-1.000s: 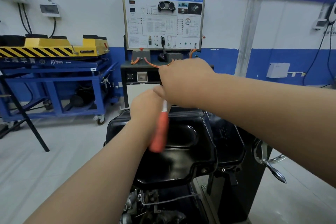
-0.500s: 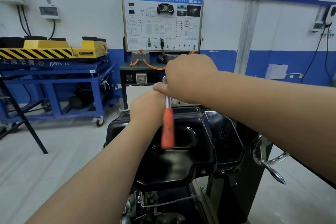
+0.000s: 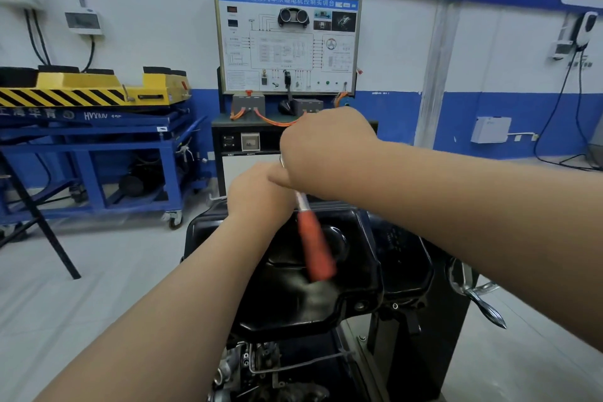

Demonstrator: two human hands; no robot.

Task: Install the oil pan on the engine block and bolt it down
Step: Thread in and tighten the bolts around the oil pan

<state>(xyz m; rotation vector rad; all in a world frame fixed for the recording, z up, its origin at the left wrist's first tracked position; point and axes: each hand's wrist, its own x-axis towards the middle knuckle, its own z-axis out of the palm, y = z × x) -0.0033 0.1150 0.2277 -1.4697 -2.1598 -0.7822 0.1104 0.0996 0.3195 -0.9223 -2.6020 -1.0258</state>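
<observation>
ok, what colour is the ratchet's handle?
Orange-red, motion-blurred. The ratchet shows best in the head view, against the black oil pan.

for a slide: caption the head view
Right hand grips an orange-handled tool beside the left hand, at the far edge of the black oil pan

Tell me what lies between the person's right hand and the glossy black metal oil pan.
In the head view, a tool with a silver shank and orange handle slants down from the right hand over the black metal oil pan.
</observation>
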